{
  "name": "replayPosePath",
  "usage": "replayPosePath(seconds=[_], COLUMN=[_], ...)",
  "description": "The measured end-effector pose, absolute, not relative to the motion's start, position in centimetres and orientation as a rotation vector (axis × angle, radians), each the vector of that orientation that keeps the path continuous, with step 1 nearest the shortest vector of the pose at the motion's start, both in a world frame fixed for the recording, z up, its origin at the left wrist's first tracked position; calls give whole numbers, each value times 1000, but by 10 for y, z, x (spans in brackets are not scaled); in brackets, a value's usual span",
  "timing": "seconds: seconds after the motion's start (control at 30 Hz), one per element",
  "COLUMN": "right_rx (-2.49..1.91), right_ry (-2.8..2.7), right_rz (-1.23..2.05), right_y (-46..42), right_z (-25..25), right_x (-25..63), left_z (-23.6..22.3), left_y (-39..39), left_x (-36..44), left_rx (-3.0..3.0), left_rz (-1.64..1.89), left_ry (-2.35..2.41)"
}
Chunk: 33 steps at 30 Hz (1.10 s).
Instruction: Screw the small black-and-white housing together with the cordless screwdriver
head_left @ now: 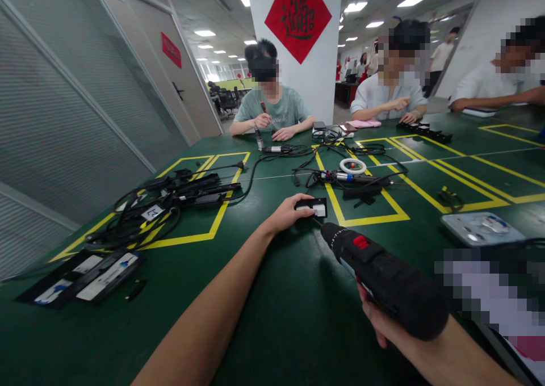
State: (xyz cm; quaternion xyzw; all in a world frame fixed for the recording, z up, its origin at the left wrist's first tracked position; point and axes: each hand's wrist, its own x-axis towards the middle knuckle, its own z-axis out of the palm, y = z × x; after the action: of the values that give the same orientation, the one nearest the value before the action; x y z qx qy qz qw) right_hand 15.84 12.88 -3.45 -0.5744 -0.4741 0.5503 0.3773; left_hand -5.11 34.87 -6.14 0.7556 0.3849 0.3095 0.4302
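Drill (383, 272): black body, red switch on top; held over the near part of the green table (264, 329), right of the view's middle.
Drill, long axis: slants across the view, rounded rear at lower right, nose to upper left; it points away from the wearer and leftward.
Bit: thin, its tip at the near edge of the black piece; whether it touches cannot be told.
Black piece (322, 207): small, dark, with white parts; on the table near the view's middle, just beyond the drill's nose.
Black piece, long axis: about crosswise, left to right; one end under the left hand, the other toward the yellow-taped box.
Left hand (287, 213): fingers nearly closed, thumb on the near side, fingertips along the far edge, pinching the left end of the black piece.
Right hand (383, 318): wrapped round the drill's grip from below; the drill body hides much of it, trigger finger not clear.
Table left: tangle of black cables (170, 204) over yellow tape; nearer, dark flat parts (104, 275) with white and blue patches, and a small black scrap (136, 290) beside them.
Table right: white ring (352, 166) beyond a slim tool with a blue band (344, 176); farther right, a pale metallic case (481, 230).
Across the table: person in a green shirt (272, 110), hand round an upright tool; two more people in pale tops, to the right.
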Motion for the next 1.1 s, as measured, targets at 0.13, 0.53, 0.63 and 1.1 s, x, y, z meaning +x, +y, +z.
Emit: replayPosePath(seconds=[0.13, 0.53, 0.63, 1.1], right_rx=[-1504, -1454, -1454, -1574], right_ry=[-1226, -1199, -1207, -1460], right_rz=[1412, 1396, 1390, 1121], right_y=[129, 129, 128, 127], right_z=[-38, -35, -29, -9], right_x=[160, 159, 157, 157], left_z=[-61, -60, -60, -60], left_y=[348, 347, 347, 347], left_x=[-51, -50, -50, -49], left_rx=[1870, 1867, 1870, 1863], left_rz=[768, 764, 765, 784], left_ry=[944, 961, 955, 954])
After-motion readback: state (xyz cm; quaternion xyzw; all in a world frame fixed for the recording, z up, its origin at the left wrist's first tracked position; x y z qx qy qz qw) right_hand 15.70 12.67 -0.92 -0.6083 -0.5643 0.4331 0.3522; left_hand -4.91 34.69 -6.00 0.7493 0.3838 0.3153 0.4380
